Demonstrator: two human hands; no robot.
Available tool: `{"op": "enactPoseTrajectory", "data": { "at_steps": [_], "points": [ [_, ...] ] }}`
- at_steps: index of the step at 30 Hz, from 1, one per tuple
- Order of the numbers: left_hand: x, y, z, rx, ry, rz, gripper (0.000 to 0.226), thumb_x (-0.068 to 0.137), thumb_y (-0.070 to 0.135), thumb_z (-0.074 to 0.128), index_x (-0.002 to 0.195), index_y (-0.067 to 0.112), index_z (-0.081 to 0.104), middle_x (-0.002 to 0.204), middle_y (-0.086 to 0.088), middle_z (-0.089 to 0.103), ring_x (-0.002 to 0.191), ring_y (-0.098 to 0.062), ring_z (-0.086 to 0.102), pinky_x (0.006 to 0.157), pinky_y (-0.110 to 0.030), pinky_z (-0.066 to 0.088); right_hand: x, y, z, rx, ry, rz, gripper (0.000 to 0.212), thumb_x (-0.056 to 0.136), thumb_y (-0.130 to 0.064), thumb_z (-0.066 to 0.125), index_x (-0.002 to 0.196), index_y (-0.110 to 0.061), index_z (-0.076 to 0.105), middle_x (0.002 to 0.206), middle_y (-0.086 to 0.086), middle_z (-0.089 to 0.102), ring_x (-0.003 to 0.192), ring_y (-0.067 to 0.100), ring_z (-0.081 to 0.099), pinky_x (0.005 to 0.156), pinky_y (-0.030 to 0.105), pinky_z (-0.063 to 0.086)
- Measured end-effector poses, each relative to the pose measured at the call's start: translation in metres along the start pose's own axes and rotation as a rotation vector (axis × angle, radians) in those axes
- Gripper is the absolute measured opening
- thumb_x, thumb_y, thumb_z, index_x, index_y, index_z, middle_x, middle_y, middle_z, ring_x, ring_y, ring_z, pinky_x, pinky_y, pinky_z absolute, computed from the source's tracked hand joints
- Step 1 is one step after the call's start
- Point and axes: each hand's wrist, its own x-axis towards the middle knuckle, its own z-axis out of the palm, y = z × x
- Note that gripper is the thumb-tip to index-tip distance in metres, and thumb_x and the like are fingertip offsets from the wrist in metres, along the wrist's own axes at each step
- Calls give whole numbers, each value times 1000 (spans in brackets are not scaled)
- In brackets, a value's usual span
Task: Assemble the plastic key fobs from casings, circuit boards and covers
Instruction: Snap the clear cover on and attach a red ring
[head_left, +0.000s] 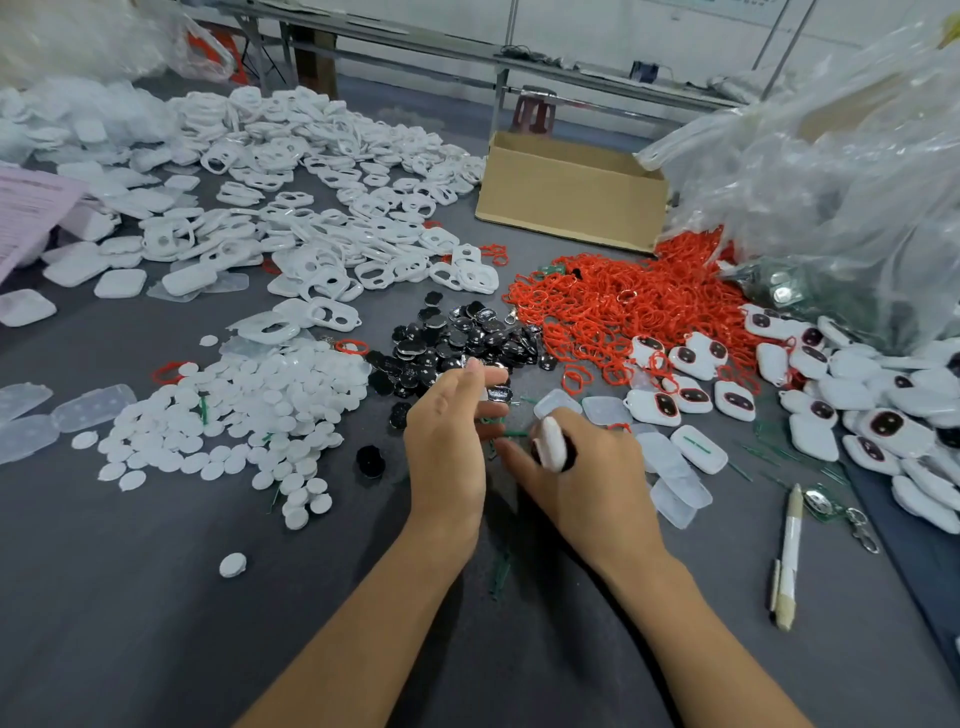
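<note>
My right hand (587, 467) grips a white fob casing (551, 444) edge-on at the middle of the grey table. My left hand (452, 431) is just left of it, fingers reaching to the near edge of a heap of black circuit boards (457, 343); a dark piece (496, 394) shows at its fingertips, whether it is pinched is unclear. White casings (322, 218) are heaped at the back left, white round covers (249, 410) at the left, red rings (634, 306) at the right. Finished white fobs (883, 410) lie at the far right.
A cardboard box (571, 202) stands behind the red rings, clear plastic bags (831, 171) to its right. Translucent lids (675, 467) lie right of my hands. A pen (789, 551) and a keyring (862, 530) lie near the right edge. Thin green strips (501, 571) are scattered around.
</note>
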Motion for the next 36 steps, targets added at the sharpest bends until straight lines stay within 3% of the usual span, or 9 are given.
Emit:
{"op": "enactPoseTrajectory", "data": {
  "at_steps": [8, 12, 16, 19, 22, 26, 30, 33, 36],
  "points": [
    [-1, 1, 0, -1, -17, -5, 32, 100, 28, 47, 82, 16, 71, 84, -3, 68, 75, -17, 61, 70, -30, 52, -16, -31, -49, 422, 623, -112, 27, 87, -39, 62, 72, -19, 51, 68, -14, 57, 53, -3, 50, 51, 7, 37],
    [1, 0, 0, -18, 41, -17, 32, 99, 28, 49, 81, 14, 71, 79, -6, 66, 69, -15, 58, 57, -19, 48, -13, -34, -39, 161, 238, -90, 48, 76, -50, 72, 63, -12, 46, 47, -4, 47, 44, 19, 46, 47, 33, 43],
    [2, 1, 3, -30, 40, -17, 35, 99, 29, 48, 83, 9, 72, 78, -7, 68, 68, -14, 60, 57, -19, 50, 0, -35, -44, 308, 442, -96, 53, 75, -63, 66, 69, -14, 46, 61, -4, 53, 50, 7, 49, 48, 16, 37],
    [0, 1, 1, -48, 114, 4, 36, 99, 28, 49, 78, 9, 71, 73, -8, 67, 68, -18, 60, 61, -26, 49, 1, -36, -30, 167, 202, 12, 59, 68, -70, 64, 67, -15, 43, 54, -3, 49, 55, 16, 55, 55, 31, 41],
    [3, 4, -2, -21, 146, 134, 34, 97, 32, 50, 76, 14, 71, 74, -2, 70, 72, -17, 64, 62, -26, 51, 13, -25, -36, 307, 555, 53, 46, 76, -65, 61, 68, -24, 42, 62, -13, 55, 56, 3, 50, 56, 17, 36],
    [-4, 6, -4, 2, 215, 208, 37, 99, 26, 49, 70, 14, 68, 72, 2, 71, 69, -16, 63, 64, -30, 51, 3, -12, -15, -133, 152, -72, 35, 78, -37, 71, 66, -17, 44, 54, 3, 57, 56, 36, 55, 54, 31, 24],
    [1, 7, -7, -25, 220, 219, 35, 97, 27, 52, 67, 15, 67, 69, 4, 69, 68, -15, 62, 64, -30, 50, 8, -6, -19, 39, 355, 79, 24, 80, -30, 66, 69, -15, 52, 57, 0, 59, 51, 30, 51, 51, 32, 31],
    [-1, 8, -5, -30, 215, 222, 28, 91, 27, 57, 68, 14, 66, 67, 4, 67, 68, -14, 59, 62, -27, 48, 2, -3, -9, -197, 40, 40, 24, 84, -34, 63, 76, -15, 51, 63, 13, 61, 63, 38, 59, 53, 37, 37],
    [-1, 7, -5, -38, 188, 228, 26, 82, 33, 58, 67, 14, 66, 68, 1, 67, 70, -15, 59, 63, -30, 48, 1, -5, -12, -105, 187, 68, 28, 81, -31, 66, 67, -20, 44, 51, 8, 54, 50, 37, 52, 48, 33, 30]
  ]
}}
